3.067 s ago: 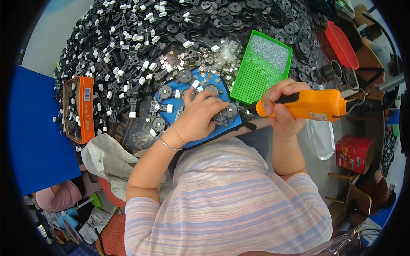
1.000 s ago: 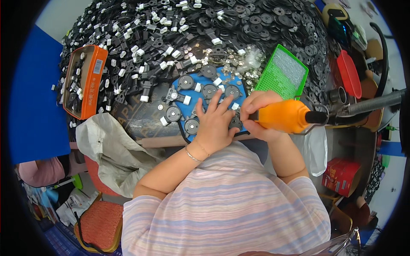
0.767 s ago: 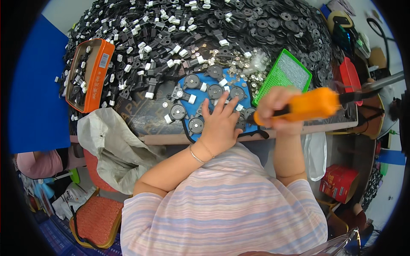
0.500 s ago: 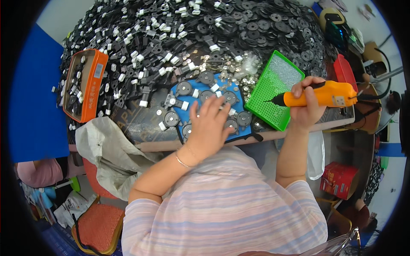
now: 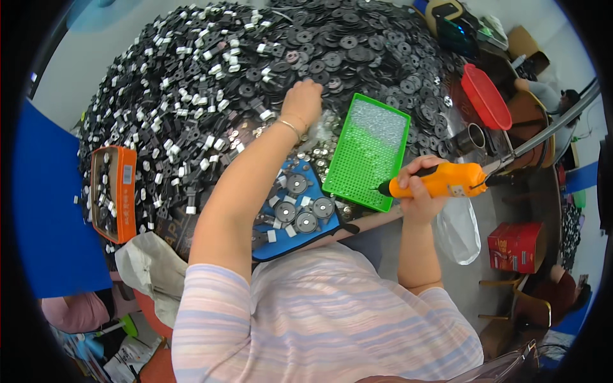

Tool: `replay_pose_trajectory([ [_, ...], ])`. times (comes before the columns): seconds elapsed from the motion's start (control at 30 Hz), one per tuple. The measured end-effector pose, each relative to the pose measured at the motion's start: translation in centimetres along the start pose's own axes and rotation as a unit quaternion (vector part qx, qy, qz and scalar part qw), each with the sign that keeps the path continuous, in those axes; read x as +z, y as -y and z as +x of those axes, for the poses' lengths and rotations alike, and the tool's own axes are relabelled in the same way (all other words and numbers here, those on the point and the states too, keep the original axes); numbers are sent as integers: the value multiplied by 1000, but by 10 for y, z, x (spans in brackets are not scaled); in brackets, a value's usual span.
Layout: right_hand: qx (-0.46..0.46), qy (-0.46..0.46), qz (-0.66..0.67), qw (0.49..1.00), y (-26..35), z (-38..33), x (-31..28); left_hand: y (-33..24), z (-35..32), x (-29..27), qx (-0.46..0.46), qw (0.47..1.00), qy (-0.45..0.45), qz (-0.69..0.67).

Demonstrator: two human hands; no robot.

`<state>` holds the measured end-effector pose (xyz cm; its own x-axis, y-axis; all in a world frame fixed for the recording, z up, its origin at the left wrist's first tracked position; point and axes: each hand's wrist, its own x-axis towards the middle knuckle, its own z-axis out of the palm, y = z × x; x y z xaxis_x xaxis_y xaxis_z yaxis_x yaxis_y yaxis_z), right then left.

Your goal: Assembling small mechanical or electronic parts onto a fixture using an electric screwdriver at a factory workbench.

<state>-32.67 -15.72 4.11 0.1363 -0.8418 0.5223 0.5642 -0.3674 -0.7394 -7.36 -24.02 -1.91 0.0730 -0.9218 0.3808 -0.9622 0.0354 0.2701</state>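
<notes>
Head view, left hand (image 5: 302, 103) moved to black discs (image 5: 349, 42), grip unclear, right hand (image 5: 423, 201) gripping orange screwdriver (image 5: 454, 179)

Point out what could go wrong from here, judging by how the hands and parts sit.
The right hand holds the orange power screwdriver with its tip over the green tray; a dip might catch the tray and scatter its silver screws.

The left arm crosses above the blue mat, so it could brush the black discs there out of place.

The left hand is at the heap of loose parts, which might slide.
</notes>
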Motion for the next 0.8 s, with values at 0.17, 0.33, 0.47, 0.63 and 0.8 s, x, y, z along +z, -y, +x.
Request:
replay_pose_trajectory([
  [0.17,-31,-23,-54,998,-1,6,-16,18,17,18,27,993,27,114],
  [0.33,-36,1,-119,992,-13,14,-30,13,5,-3,50,998,-44,-11],
  [0.47,-47,30,-130,990,-19,18,-32,-2,-25,-45,-61,975,1,-215],
  [0.63,-15,-4,-78,997,-24,15,-22,7,-82,-77,-98,904,23,-416],
  [0.8,-22,8,-83,996,-21,17,-17,5,-137,-118,-120,910,30,-395],
])
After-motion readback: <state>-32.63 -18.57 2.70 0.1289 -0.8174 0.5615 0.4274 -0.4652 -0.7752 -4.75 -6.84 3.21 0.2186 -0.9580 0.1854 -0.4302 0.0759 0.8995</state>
